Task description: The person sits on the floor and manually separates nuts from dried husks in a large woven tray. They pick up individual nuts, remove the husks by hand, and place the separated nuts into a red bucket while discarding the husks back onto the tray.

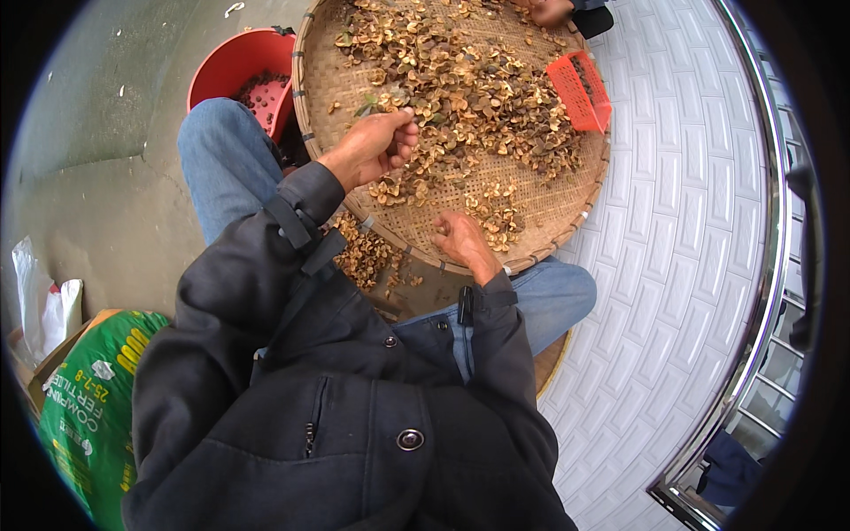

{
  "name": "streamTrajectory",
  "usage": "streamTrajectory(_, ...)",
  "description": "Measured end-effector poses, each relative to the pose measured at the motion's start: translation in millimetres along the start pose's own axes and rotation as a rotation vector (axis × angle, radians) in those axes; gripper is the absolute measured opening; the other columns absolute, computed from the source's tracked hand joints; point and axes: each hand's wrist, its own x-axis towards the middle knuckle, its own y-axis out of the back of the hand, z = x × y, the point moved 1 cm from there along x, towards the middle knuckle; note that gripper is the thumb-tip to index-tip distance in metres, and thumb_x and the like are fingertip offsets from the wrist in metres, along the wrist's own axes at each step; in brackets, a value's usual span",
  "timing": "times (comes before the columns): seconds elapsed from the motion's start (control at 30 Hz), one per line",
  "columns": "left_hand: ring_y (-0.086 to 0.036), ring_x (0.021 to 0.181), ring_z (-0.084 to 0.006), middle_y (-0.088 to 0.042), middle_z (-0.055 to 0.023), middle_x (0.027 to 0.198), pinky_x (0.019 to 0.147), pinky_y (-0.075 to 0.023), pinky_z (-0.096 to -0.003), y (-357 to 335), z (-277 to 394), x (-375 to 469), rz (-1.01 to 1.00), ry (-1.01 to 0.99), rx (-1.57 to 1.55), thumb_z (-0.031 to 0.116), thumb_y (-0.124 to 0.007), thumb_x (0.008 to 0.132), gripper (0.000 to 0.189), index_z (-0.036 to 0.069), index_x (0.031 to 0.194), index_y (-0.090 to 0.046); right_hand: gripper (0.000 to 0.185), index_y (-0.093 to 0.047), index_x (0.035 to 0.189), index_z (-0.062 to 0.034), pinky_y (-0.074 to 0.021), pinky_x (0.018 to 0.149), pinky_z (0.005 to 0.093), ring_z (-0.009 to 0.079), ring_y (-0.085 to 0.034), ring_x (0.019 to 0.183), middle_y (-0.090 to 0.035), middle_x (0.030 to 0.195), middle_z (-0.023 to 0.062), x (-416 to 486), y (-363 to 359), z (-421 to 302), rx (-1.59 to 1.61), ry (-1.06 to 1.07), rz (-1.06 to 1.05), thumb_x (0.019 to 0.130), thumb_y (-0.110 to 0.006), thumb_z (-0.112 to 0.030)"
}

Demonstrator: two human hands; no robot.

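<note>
A round woven bamboo tray [372, 216] rests before me at my knees, strewn with dry, split brown seed husks [458, 86]. Over the left part of the heap hovers my left hand [378, 146], thumb and fingers curled together; whether anything small is pinched there I cannot tell. My right hand [463, 240] is low over the near rim, fingers bent inward, beside a small separate cluster of husks [495, 216]. Its fingertips are partly hidden, so a held piece cannot be made out. A few green leaves [366, 105] lie by the left hand.
A red bucket [232, 63] with dark round seeds stands left. A red plastic basket [581, 93] with dark pieces leans inside the tray's right edge. Another person's hand [552, 12] is at the far rim. Husks [365, 255] lie below; a green fertilizer bag [99, 411] sits lower left.
</note>
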Motion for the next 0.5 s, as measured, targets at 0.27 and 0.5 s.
streamTrajectory(0.27, -0.053, 0.063, -0.0094, -0.064, 0.0019, 0.078, 0.053, -0.0413, -0.0249, 3, 12, 1, -0.010, -0.002, -0.126, 0.029, -0.052, 0.112, 0.028, 0.011, 0.094, -0.063, 0.024, -0.074, 0.107, -0.0020, -0.0591, 0.081, 0.0434, 0.0336, -0.075, 0.087, -0.077, 0.093, 0.0197, 7, 35, 25, 0.137, -0.273, 0.248, 0.087, -0.075, -0.016)
streamTrajectory(0.5, -0.052, 0.062, -0.0087, -0.063, 0.0027, 0.078, 0.052, -0.0401, -0.0241, 8, 12, 5, 0.030, 0.012, -0.131, 0.030, -0.052, 0.112, 0.027, 0.012, 0.094, -0.063, 0.020, -0.072, 0.112, 0.0010, -0.0582, 0.083, 0.0411, 0.0274, -0.069, 0.089, -0.068, 0.091, 0.0163, 60, 7, -30, 0.096, 0.029, 0.442, 0.094, -0.070, -0.007)
